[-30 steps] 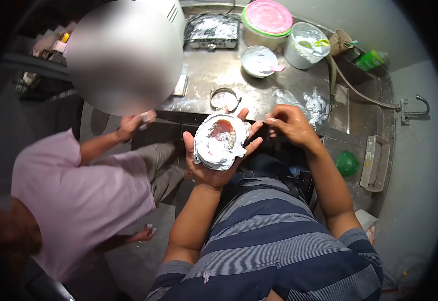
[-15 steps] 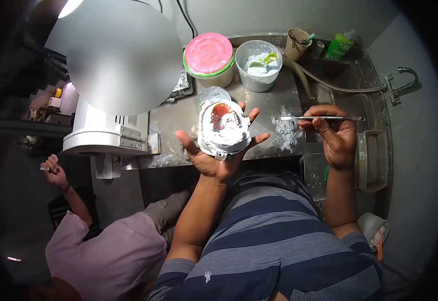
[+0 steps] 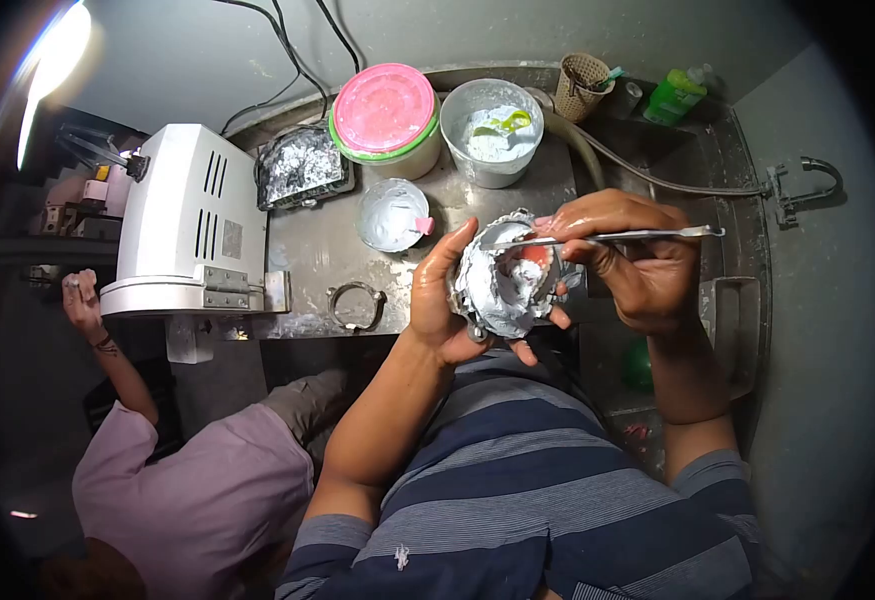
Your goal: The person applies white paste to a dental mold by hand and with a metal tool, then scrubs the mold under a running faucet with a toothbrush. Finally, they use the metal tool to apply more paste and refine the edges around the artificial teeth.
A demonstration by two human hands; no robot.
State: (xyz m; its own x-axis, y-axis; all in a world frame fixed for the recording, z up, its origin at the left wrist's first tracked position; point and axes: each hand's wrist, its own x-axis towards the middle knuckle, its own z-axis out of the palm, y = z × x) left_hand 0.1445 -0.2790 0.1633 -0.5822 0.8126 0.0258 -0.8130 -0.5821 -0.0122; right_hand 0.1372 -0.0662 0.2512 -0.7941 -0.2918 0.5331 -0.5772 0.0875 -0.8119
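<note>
My left hand (image 3: 439,300) is wrapped round a denture flask (image 3: 492,295) filled with white plaster, its fingers coming round from beneath. Inside the plaster, a pinkish-orange denture base (image 3: 530,262) shows in part. My right hand (image 3: 647,265) grips a thin metal spatula (image 3: 692,233) like a pen. Its tip lies over the plaster at the flask's upper left, and the fingers of that hand rest by the flask's right rim. On the counter (image 3: 302,260) behind are a small bowl (image 3: 389,220) of white mix with a pink piece at its edge, and a metal ring (image 3: 355,305).
A pink-lidded bucket (image 3: 385,110) and a tub (image 3: 489,150) of white powder with a green scoop stand at the back. A powder-dusted device (image 3: 302,165) and white machine (image 3: 182,215) are left. A sink tap (image 3: 787,185) is right. Another person (image 3: 207,490) is at lower left.
The flask has moved right and tilted in my left hand. My right hand has brought the spatula left onto the plaster. My view has shifted, so the bowl and ring now show.
</note>
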